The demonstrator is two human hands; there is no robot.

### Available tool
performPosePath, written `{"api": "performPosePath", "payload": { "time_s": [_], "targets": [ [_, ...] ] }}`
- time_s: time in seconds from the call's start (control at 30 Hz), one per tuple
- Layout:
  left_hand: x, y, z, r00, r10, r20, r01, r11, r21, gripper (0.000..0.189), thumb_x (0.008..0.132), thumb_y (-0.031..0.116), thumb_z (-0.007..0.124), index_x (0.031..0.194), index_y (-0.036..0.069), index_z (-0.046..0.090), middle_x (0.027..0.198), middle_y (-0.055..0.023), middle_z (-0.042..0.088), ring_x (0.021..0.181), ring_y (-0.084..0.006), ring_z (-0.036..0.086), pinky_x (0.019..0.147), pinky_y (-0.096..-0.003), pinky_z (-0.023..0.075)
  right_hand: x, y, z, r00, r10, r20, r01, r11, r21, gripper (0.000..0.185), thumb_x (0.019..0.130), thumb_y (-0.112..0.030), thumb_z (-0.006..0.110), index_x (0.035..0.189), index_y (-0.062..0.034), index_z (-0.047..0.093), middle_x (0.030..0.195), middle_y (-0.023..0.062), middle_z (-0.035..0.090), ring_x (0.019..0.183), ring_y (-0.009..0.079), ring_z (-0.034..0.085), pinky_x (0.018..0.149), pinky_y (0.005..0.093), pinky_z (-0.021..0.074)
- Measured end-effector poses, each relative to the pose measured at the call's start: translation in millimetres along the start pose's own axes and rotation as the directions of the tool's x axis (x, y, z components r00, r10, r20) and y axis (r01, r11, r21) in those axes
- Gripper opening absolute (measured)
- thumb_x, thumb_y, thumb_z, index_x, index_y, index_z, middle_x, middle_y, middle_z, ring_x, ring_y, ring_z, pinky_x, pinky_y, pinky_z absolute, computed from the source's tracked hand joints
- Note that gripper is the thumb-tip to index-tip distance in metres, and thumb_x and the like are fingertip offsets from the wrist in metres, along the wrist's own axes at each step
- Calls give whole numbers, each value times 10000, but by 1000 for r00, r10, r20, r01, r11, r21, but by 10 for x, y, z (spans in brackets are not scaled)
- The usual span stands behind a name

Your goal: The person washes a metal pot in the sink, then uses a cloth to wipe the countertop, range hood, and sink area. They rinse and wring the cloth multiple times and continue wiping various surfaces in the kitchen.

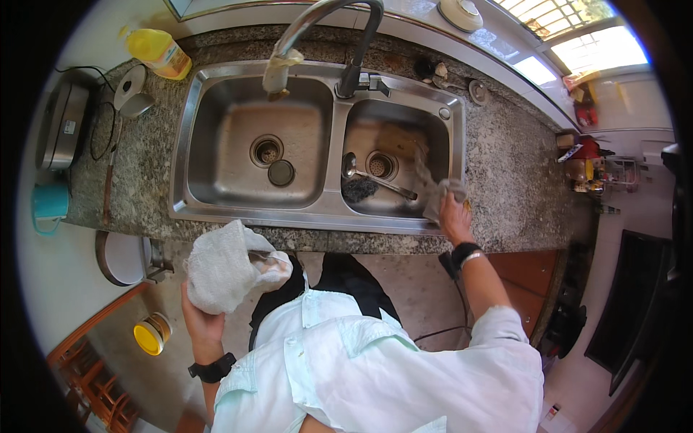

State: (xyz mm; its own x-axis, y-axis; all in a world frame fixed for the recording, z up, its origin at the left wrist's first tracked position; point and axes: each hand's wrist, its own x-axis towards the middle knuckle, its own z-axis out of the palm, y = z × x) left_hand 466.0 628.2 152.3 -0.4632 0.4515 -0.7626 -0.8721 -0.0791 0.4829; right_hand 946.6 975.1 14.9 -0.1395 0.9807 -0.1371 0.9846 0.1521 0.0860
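My left hand (203,308) holds up a white terry cloth (222,265) in front of the counter's edge. The cloth hangs in folds and covers most of my fingers. Over the right rim of the double-bowl steel sink (325,208), my right hand (456,219) grips a greyish rag (453,188). A blurred strip of it seems to trail into the right bowl. In that bowl lie a metal ladle (379,181), a dark scouring pad (359,189) and a flat brownish piece (398,142), whose kind I cannot tell. A round drain plug (281,173) rests in the left bowl.
A curved faucet (325,13) with cloth tied at its spout arches over the sink. Left on the granite counter (514,162) are a yellow jug (159,54), a long-handled spatula (111,162) and a teal mug (50,203). A yellow-lidded bucket (151,334) stands on the floor.
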Motion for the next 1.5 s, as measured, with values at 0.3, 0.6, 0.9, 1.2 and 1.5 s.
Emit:
{"api": "performPosePath", "payload": {
  "time_s": [0.3, 0.6, 0.9, 1.2, 1.5],
  "targets": [
    [132, 343, -520, 996, 79, 35, -77, 996, -54, 497, 1030, 418, 515, 1422, 112, 527, 1435, -52, 570, 1331, -243, 533, 1130, -444, 416, -207, -1085, -233, 875, -352, 331, 188, 879, 438, 502, 965, -361, 563, 776, 91, 670, 686, 261, 626, 688, 318, 649, 691, 473, 482],
    [-4, 567, -1072, 974, 157, -162, -186, 965, -184, 477, 1037, 396, 472, 1424, 125, 533, 1416, -50, 594, 1340, -255, 532, 1135, -458, 413, -359, -4104, -203, 582, -763, 282, 308, 528, 792, 479, 974, -371, 570, 841, 80, 664, 768, 285, 644, 713, 364, 656, 701, 481, 482],
    [-242, 765, -1471, 926, 232, -297, -302, 929, -215, 490, 1067, 384, 412, 1446, 83, 493, 1444, -80, 561, 1341, -264, 528, 1128, -452, 423, -439, -6136, 40, 436, -709, 554, -416, 387, 823, 435, 1041, -351, 549, 837, 16, 662, 600, 114, 594, 542, 185, 579, 453, 359, 402],
    [-4, 748, -1515, 928, 127, -351, -214, 951, -222, 482, 1066, 370, 405, 1447, 86, 490, 1444, -84, 553, 1350, -258, 514, 1128, -444, 414, 827, -6654, -190, 769, -393, 504, -637, -416, 649, 310, 1084, -308, 444, 1001, -35, 567, 792, 78, 611, 526, 159, 558, 434, 230, 452],
    [181, 755, -1272, 952, 98, -290, -139, 983, -122, 467, 1059, 356, 435, 1431, 86, 510, 1427, -86, 572, 1333, -260, 531, 1130, -439, 416, 2149, -6346, -147, 899, -184, 397, -412, -664, 624, 406, 1071, -259, 456, 1192, 119, 539, 1137, 226, 676, 1008, 353, 711, 773, 362, 638]
  ]
}}
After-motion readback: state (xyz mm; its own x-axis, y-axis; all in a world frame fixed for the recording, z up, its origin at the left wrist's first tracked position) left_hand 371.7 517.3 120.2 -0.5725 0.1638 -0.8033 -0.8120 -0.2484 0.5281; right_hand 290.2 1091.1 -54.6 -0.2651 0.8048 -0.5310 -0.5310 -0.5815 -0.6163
